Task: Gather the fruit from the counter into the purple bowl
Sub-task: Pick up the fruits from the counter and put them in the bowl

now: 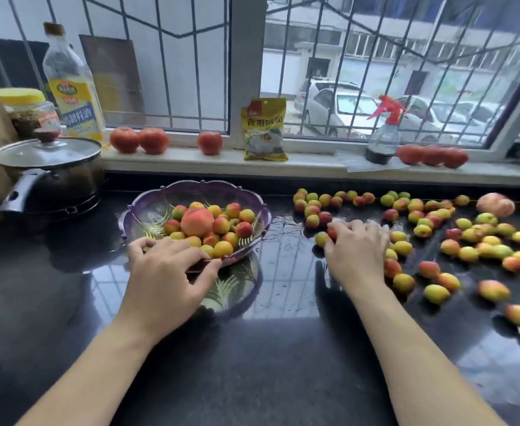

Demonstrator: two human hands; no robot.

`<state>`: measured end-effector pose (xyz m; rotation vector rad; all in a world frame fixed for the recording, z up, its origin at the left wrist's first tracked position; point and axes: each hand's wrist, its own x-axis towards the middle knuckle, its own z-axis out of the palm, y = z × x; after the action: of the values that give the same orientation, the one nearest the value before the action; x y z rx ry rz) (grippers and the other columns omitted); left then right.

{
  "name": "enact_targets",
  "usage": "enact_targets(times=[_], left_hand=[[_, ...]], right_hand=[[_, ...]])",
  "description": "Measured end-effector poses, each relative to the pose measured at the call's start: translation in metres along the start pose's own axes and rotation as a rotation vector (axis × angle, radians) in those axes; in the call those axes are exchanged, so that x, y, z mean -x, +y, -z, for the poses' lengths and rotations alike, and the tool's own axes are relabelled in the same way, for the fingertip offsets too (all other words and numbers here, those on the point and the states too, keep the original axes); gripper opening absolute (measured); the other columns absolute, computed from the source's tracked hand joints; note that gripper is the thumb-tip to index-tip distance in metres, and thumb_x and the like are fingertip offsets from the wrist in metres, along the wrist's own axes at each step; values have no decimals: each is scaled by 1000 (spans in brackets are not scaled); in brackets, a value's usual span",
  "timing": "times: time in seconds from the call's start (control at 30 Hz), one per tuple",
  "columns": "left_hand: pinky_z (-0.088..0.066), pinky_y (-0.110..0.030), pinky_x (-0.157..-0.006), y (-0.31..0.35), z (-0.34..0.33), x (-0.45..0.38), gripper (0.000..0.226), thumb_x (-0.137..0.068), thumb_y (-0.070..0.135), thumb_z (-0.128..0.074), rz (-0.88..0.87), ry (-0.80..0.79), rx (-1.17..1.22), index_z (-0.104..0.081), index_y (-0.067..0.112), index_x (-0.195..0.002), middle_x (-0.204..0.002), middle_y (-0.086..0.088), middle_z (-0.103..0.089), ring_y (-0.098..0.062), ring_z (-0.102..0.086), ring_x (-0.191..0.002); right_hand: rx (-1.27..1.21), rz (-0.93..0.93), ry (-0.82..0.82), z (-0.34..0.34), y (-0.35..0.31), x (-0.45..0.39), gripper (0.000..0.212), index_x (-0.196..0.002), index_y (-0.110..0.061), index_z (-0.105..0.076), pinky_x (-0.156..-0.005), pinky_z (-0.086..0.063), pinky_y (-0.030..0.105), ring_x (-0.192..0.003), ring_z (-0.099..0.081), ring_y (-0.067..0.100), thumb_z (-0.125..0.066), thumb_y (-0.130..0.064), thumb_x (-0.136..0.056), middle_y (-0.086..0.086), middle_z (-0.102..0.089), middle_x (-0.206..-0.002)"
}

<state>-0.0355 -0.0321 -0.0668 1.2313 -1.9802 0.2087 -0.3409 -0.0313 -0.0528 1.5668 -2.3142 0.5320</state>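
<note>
The purple bowl (pixel 148 207) sits on the black counter, left of centre, holding several small yellow-red apricots and one larger peach (pixel 197 222). My left hand (pixel 166 272) grips the bowl's near rim, thumb at its edge. My right hand (pixel 357 250) lies palm down over several apricots to the right of the bowl, with its fingers curled around a few; one apricot (pixel 322 239) shows at its fingertips. Many more apricots (pixel 467 238) are scattered across the right of the counter, along with a second peach (pixel 495 204) at the back.
A lidded black pot (pixel 49 176) stands at the back left, next to an oil bottle (pixel 74 87) and a jar (pixel 25 109). On the windowsill rest tomatoes (pixel 154 140), a yellow packet (pixel 264 130) and a spray bottle (pixel 383 133). The counter is wet and glossy.
</note>
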Motion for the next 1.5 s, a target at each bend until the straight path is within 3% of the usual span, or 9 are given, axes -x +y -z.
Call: enact_targets(times=[0.1, 0.3, 0.43, 0.5, 0.7, 0.9, 1.13, 1.3, 1.5], left_hand=[[-26, -40, -90, 1, -1, 0, 37, -93, 54, -54, -14, 30, 9, -72, 28, -75, -79, 17, -67, -16, -63, -81], [-29, -42, -90, 8, -1, 2, 35, -94, 53, -56, -32, 19, 26, -74, 28, -77, -79, 16, -68, -14, -63, -80], [-32, -45, -90, 15, -3, 4, 30, -94, 50, -58, -53, 15, 53, -74, 28, -80, -80, 18, -67, -11, -62, -81], [-34, -47, -89, 21, -4, 6, 26, -93, 47, -59, -79, 13, 66, -75, 28, -86, -83, 17, -67, -13, -63, -83], [-38, -46, -89, 31, -7, 7, 22, -94, 39, -60, -158, 9, 111, -78, 27, -98, -85, 16, -71, -16, -67, -84], [-43, -47, -88, 25, -3, 5, 22, -94, 33, -61, -174, 14, 187, -80, 24, -98, -86, 17, -74, -13, -65, -81], [-43, -48, -90, 21, -1, 4, 24, -94, 36, -60, -161, -4, 174, -81, 24, -98, -89, 17, -75, -12, -67, -86], [-42, -49, -91, 21, -1, 5, 26, -94, 38, -59, -149, -15, 153, -81, 24, -97, -89, 16, -75, -11, -67, -86], [-42, -48, -91, 23, -1, 5, 25, -95, 36, -59, -154, -21, 149, -80, 23, -96, -89, 16, -75, -10, -68, -85]], right_hand=[[123, -9, -57, -4, -13, -1, 31, -121, -29, -67, -120, -2, 62, -130, -43, 36, -55, -44, -96, 9, -60, -129], [41, -81, 3, -6, -13, -5, 23, -113, -20, -64, -121, -7, 60, -123, -51, 34, -61, -35, -96, 8, -68, -116], [-418, -4, 217, 23, -16, -3, 24, -109, -11, -66, -95, -40, 41, -101, -51, 25, -67, -30, -95, 4, -64, -95], [-636, 118, 177, 37, -29, 8, 20, -108, -14, -66, -81, -39, 29, -96, -48, 15, -68, -28, -94, -13, -52, -87], [-698, 288, -68, 30, -62, 26, 30, -125, -26, -63, -93, -42, 31, -106, -47, 13, -63, -28, -95, -16, -57, -94], [-653, 256, -40, 32, -54, 23, 33, -132, -27, -64, -103, -32, 27, -123, -43, 12, -59, -32, -99, -9, -61, -129], [-375, -95, -57, 43, 15, 4, 24, -111, -20, -73, -80, -53, 37, -92, -62, 27, -54, -17, -97, 6, -71, -105], [-243, -291, -103, 42, 47, -7, 22, -113, -23, -69, -89, -52, 41, -108, -57, 33, -58, -26, -94, 7, -70, -112], [-38, -181, -318, 23, 24, -1, 43, -137, -32, -56, -109, -36, 47, -127, -43, 37, -59, -43, -95, 8, -56, -137]])
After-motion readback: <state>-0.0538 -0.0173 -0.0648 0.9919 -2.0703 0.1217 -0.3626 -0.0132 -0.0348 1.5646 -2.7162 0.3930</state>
